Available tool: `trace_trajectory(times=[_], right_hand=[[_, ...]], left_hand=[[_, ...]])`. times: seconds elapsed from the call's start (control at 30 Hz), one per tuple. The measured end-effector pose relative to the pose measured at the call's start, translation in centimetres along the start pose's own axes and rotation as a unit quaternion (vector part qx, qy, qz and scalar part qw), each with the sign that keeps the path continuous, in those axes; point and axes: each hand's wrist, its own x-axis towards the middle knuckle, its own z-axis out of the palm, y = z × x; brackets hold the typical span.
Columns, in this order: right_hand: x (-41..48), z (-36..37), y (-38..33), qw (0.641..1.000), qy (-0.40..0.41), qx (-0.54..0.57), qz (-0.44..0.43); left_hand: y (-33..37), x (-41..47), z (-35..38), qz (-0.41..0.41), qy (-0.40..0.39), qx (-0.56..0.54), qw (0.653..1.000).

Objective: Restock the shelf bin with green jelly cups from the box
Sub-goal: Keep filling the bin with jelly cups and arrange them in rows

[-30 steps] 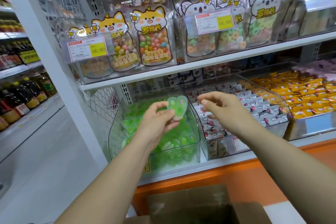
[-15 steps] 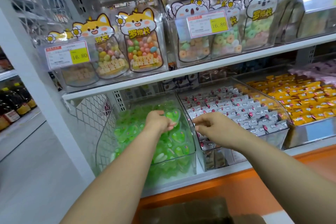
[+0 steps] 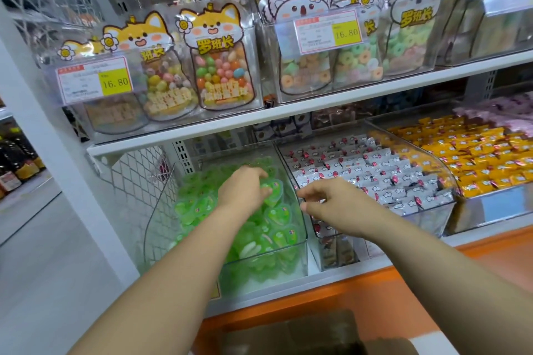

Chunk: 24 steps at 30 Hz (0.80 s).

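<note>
Gripping a green jelly cup (image 3: 274, 188) inside the shelf bin (image 3: 259, 268) is the left hand (image 3: 245, 192); right hand (image 3: 326, 202) relaxed, empty; cup likely light, slick, so hold its rim

The lower shelf (image 3: 473, 238) carries three clear bins side by side: the left bin (image 3: 259, 266) holds green jelly cups (image 3: 277, 215), the middle bin (image 3: 427, 217) white-wrapped sweets, the right bin (image 3: 496, 206) orange-wrapped ones. The upper shelf (image 3: 317, 107) bears clear boxes (image 3: 331, 86) of bagged candy.

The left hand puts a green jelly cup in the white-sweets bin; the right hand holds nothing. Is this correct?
No. In the head view the left hand puts the green jelly cup in the green jelly cup bin; the right hand holds nothing.
</note>
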Motion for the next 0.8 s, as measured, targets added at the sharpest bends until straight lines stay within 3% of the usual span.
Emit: trace_trajectory(times=[0.13,0.23,0.33,0.63,0.8], right_hand=[[-0.2,0.0,0.0,1.0,-0.006,-0.007,-0.001],[-0.1,0.2,0.1,1.0,-0.006,-0.005,0.0],[0.1,0.2,0.2,1.0,-0.005,0.0,0.001],[0.0,0.3,0.3,1.0,-0.005,-0.002,0.004],[-0.3,0.5,0.3,1.0,-0.007,-0.01,0.004]], left_hand=[[-1.5,-0.9,-0.1,0.13,-0.125,0.05,0.982],[-2.0,-1.1,0.0,0.132,-0.217,0.08,0.964],[-1.9,-0.9,0.0,0.108,-0.257,0.076,0.958],[-1.5,-1.0,0.1,0.106,-0.254,0.056,0.96],[-2.1,-3.2,-2.9,0.115,-0.127,-0.035,0.985]])
